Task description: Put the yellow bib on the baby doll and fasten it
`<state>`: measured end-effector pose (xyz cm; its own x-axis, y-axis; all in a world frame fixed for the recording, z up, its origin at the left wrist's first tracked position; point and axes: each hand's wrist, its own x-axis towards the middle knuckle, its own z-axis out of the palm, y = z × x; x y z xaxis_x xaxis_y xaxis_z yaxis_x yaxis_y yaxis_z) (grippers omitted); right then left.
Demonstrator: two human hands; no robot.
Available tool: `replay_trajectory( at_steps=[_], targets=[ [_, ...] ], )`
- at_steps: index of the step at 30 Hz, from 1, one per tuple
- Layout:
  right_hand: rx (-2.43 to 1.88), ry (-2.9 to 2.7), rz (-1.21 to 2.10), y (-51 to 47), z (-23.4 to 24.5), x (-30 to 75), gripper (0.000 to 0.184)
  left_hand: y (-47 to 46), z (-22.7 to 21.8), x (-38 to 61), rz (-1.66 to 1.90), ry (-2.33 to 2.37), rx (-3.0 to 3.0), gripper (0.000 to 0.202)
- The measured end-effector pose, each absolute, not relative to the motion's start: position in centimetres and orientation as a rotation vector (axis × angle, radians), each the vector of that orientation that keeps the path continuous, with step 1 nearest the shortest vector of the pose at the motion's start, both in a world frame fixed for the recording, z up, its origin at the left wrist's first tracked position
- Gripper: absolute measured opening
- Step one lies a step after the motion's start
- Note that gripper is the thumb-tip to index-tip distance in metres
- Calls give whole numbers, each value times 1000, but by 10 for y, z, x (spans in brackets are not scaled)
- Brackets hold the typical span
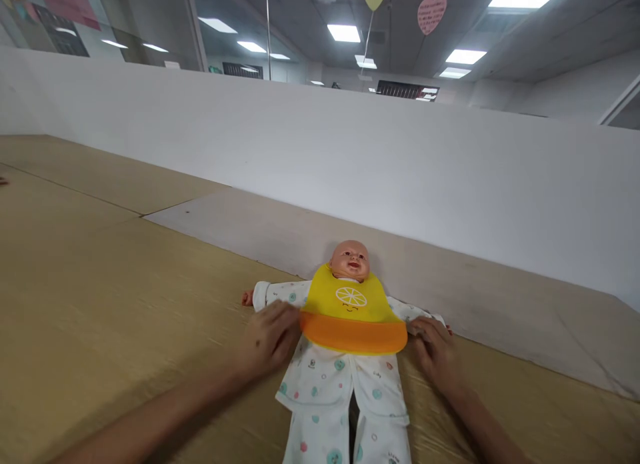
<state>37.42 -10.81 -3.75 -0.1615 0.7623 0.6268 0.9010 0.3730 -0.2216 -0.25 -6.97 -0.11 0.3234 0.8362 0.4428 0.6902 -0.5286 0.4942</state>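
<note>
A baby doll (349, 254) lies on its back, arms spread, in white pyjamas (325, 377) printed with coloured dots. Over its chest is a yellow bib (320, 294) with a white citrus-slice print and an orange pocket (354, 334) along the lower edge. My left hand (270, 337) is closed at the pocket's left corner, pinching the bib's edge. At the opposite corner, my right hand (436, 351) has its fingers bent and closed on the bib's right edge. Both hands are slightly blurred, and the fingertips are partly hidden.
The doll lies on a tan padded surface (125, 304), its head by a paler strip (425, 257) along a white low wall (320, 144). Glass panels above carry heart-shaped paper notes (432, 14). Something small (4, 181) shows at the far left edge.
</note>
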Motion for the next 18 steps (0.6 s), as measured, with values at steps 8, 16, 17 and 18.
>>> replay_trajectory(
  at_steps=[8, 16, 17, 18],
  targets=[
    [-1685, -1691, 557, -15, -5, 354, 40, 45, -4, 41, 847, 1722, 2064, 24],
    [-1668, -1787, 858, 16, -26, 341, 48, 65, -18, 54, 769, 1579, 1853, 27],
    [-1671, -1788, 863, 13, -27, 341, 48, 67, -21, 54, 779, 1561, 1828, 29],
    [-1678, -1787, 862, 11, -28, 340, 48, 69, -23, 54, 792, 1546, 1807, 29]
  ],
)
